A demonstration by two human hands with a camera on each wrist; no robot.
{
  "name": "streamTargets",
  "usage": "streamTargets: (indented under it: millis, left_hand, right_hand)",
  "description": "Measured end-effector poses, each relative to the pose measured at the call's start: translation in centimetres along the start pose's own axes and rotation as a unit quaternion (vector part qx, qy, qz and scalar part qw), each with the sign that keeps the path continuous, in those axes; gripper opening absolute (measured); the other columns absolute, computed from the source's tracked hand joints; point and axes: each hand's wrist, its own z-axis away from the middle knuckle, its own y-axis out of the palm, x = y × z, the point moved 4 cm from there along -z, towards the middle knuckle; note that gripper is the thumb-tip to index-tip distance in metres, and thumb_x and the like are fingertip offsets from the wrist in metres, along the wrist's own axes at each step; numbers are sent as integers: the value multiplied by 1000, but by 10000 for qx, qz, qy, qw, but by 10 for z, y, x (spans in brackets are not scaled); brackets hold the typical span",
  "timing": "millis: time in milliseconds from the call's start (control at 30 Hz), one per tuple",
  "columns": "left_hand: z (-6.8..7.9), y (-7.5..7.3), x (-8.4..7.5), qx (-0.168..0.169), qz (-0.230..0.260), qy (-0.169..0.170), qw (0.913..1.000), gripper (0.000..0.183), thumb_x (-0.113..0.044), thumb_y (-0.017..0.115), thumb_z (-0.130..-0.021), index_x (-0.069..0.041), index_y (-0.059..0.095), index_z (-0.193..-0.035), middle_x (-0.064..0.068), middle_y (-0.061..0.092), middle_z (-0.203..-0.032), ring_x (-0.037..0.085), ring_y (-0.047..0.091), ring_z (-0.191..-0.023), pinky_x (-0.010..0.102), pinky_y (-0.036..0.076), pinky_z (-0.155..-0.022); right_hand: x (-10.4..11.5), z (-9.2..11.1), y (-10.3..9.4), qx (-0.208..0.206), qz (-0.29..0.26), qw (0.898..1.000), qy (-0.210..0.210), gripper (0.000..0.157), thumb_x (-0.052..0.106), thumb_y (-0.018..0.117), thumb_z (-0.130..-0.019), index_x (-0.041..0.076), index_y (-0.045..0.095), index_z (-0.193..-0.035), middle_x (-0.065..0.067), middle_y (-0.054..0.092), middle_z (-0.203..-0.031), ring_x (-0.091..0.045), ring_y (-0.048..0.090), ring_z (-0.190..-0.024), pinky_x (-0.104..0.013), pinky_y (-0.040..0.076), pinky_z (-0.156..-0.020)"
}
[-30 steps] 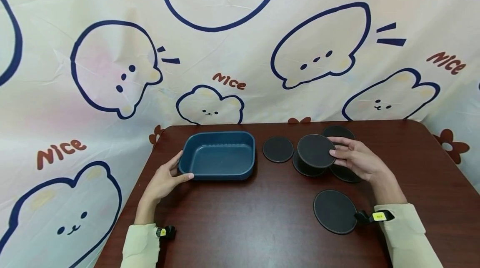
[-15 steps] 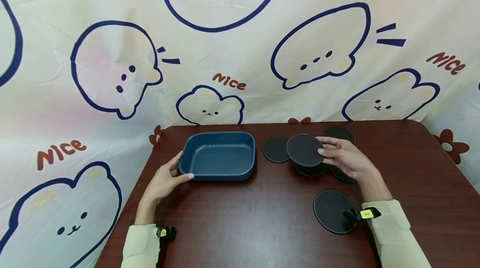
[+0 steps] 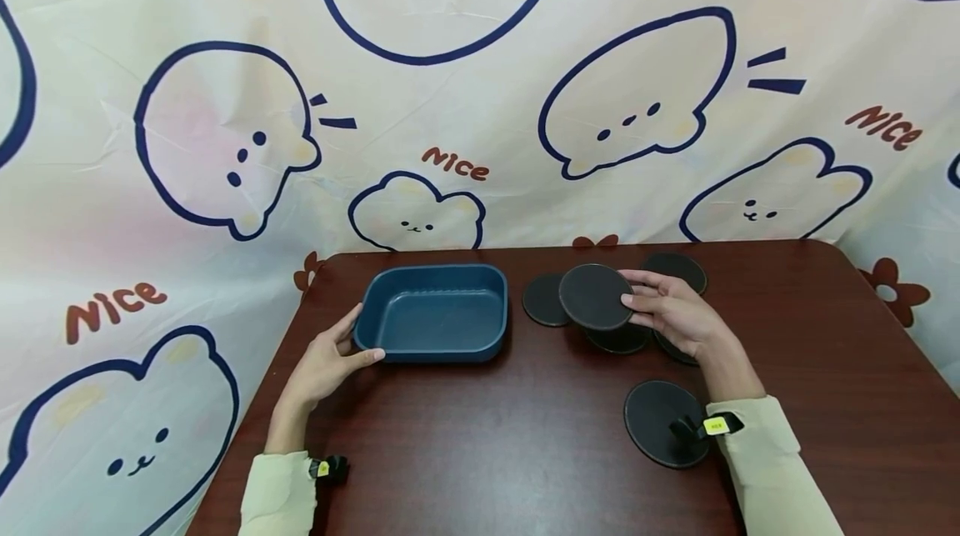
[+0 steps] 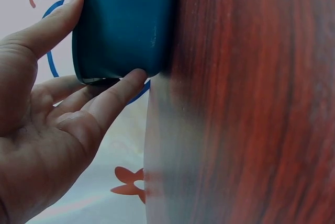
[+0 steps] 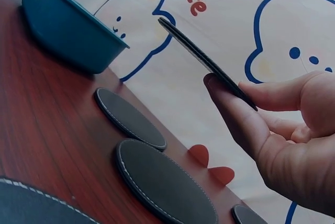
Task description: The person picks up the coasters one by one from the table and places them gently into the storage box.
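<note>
My right hand (image 3: 678, 311) pinches a round black leather coaster (image 3: 595, 297) by its right edge, thumb on top and fingers beneath. Seen edge-on in the right wrist view, the coaster (image 5: 193, 51) is raised above the table. In the head view it overlaps two other coasters lying below, a left one (image 3: 542, 303) and a middle one (image 3: 619, 342). My left hand (image 3: 326, 365) holds the left near corner of a blue rectangular basin (image 3: 431, 353), thumb at the near rim and fingers along the left end. Nothing lies inside the basin.
More coasters lie on the brown table (image 3: 480, 444): one at the back right (image 3: 678, 269), one partly under my right hand (image 3: 675, 348), and one nearer me (image 3: 660, 411) beside the right wrist camera (image 3: 716, 426). A printed cloth (image 3: 465, 102) hangs behind the table.
My right hand has moved left with the coaster, from over the middle coaster toward the left one and the basin. My left hand and the basin have stayed in place.
</note>
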Motion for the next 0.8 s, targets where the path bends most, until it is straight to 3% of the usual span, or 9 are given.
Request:
streamTargets:
  millis: [233,800]
  left_hand:
    - [0,0,1,-38,-70,48,10000,98,-26,79,-100,-10,16,-173,30,35,-170,49,54,-146,59,51,-111]
    - [-3,-1,4,-96,-67,-34,9999,96,-23,79,-101,-10,17,-173,29,33,-171,50,53,-147,59,49,-112]
  right_hand:
    - [-3,-5,13,88,-107,9999,76,70,5,66,-106,-5,30,-165,9,76,-118,-5,78,-98,-21,63,-85]
    - [-6,-27,42,97,216,9994,243,66,7,65,-107,-2,34,-165,8,71,-123,-2,74,-101,-21,62,-88]
